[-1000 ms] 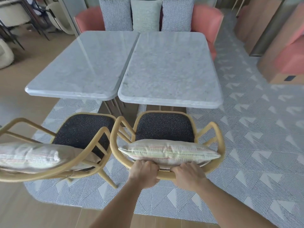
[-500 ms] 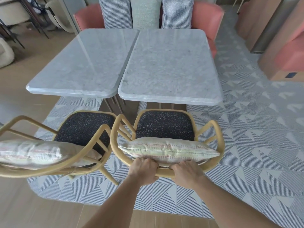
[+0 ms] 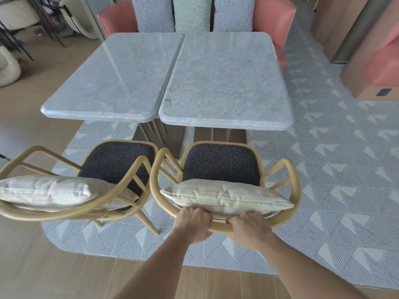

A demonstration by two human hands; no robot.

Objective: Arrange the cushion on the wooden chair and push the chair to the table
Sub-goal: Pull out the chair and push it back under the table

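A wooden chair (image 3: 291, 182) with a dark speckled seat faces the right marble table (image 3: 224, 83), its front a short gap from the table's near edge. A striped cream cushion (image 3: 226, 198) leans against the chair's curved back rail. My left hand (image 3: 192, 223) and my right hand (image 3: 250, 228) both grip the top of that back rail, side by side, just behind the cushion.
A second wooden chair (image 3: 121, 190) with its own cushion (image 3: 47, 193) stands close on the left, angled, in front of the left marble table (image 3: 116, 78). A pink bench (image 3: 274, 20) with checked pillows sits beyond the tables. A patterned rug (image 3: 334, 169) covers the floor.
The chair has slid slightly forward toward the table under both hands, and my view has moved closer with it. The grip is unchanged.
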